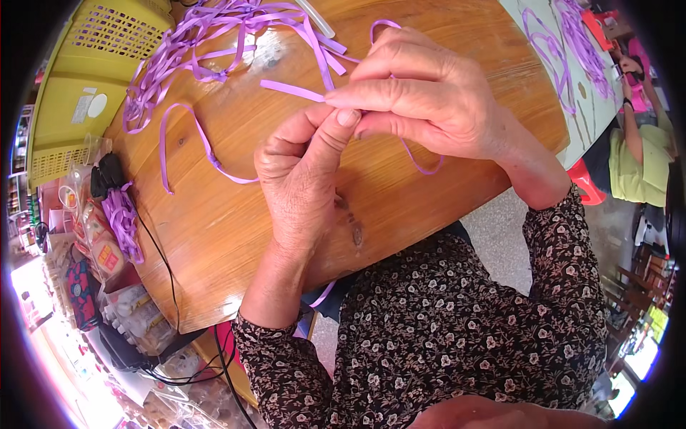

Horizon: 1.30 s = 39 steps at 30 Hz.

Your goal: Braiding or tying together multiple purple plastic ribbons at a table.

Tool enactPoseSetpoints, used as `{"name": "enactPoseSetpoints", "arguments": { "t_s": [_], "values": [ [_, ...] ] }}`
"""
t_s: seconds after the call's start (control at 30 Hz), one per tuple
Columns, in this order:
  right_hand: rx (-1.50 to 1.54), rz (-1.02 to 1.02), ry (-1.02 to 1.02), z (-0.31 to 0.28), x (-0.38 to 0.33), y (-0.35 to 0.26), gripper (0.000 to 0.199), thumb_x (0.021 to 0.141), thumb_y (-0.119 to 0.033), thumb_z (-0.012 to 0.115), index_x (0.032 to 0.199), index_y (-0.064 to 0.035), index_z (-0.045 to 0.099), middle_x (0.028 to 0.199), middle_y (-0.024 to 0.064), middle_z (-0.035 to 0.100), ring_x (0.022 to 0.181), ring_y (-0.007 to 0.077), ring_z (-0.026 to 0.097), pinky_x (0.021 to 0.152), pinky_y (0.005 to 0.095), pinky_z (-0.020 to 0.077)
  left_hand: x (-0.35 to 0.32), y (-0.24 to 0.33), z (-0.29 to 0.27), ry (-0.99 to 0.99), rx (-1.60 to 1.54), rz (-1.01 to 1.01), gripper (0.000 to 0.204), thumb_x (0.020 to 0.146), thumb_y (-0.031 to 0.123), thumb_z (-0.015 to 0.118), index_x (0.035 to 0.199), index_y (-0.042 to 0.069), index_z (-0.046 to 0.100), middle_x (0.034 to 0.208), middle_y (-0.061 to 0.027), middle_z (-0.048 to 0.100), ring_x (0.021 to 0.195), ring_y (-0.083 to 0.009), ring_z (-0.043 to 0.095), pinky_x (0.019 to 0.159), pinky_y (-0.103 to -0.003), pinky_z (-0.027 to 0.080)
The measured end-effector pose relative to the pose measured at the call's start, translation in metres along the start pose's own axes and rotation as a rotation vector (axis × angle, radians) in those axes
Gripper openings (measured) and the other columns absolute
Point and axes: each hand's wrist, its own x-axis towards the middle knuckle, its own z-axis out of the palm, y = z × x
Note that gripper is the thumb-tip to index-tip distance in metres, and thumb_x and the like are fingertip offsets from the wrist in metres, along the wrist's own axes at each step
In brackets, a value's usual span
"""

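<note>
At frame centre, over the round wooden counter point(214, 236), the left hand point(300, 179) and right hand point(421, 93) both pinch one purple ribbon strip point(289, 90), with a loose ribbon pile point(207, 43) and yellow basket point(86, 79) at upper left.

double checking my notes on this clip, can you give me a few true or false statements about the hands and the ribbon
1. Both hands pinch a purple ribbon strip between them. True.
2. The left hand holds scissors. False: it holds only the ribbon.
3. The right hand is above the round wooden table. True.
4. The basket at the table's far left is red. False: it is yellow.
5. A pile of loose purple ribbons lies on the table beyond the hands. True.
</note>
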Motion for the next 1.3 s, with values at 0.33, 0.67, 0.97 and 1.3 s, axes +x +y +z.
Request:
{"name": "enactPoseSetpoints", "arguments": {
  "t_s": [0.33,0.67,0.97,1.3],
  "values": [
    [-0.195,0.006,-0.121,-0.029,0.010,-0.007,0.014,0.074,-0.009,0.069,0.087,-0.0069,0.068,0.084,0.0053,0.061,0.079,0.0221,0.057,0.070,0.0342,0.0453,0.003,0.007,-0.015,0.057,0.257,0.147,0.007,0.085,0.006,0.067,0.086,0.000,0.069,0.070,0.0068,0.058,0.063,-0.0003,0.043,0.056,-0.015,0.034],
    [0.094,0.318,-0.021,-0.032,0.025,-0.005,0.017,0.077,-0.010,0.070,0.092,-0.0011,0.066,0.085,0.0090,0.063,0.075,0.0239,0.058,0.068,0.0285,0.0440,0.010,0.010,-0.026,0.150,0.141,0.225,0.003,0.083,0.005,0.069,0.083,0.001,0.068,0.068,0.0085,0.056,0.060,0.0005,0.041,0.053,-0.015,0.032],
    [0.036,0.002,-0.045,-0.012,0.004,0.011,0.022,0.068,-0.002,0.075,0.089,-0.0010,0.066,0.083,0.0075,0.061,0.075,0.0195,0.057,0.065,0.0296,0.0452,0.006,0.009,-0.012,0.068,0.170,0.143,0.006,0.082,0.006,0.070,0.086,0.001,0.069,0.069,0.0086,0.055,0.061,0.0007,0.042,0.053,-0.015,0.032],
    [0.415,0.503,0.817,-0.106,-0.032,0.111,0.014,0.089,-0.005,0.060,0.100,0.0035,0.062,0.091,0.0072,0.062,0.084,0.0150,0.058,0.078,0.0256,0.0453,0.029,0.020,-0.044,0.014,0.708,0.504,0.013,0.083,0.005,0.069,0.094,0.000,0.067,0.075,0.0039,0.058,0.067,-0.0015,0.048,0.058,-0.017,0.039]
  ]
}}
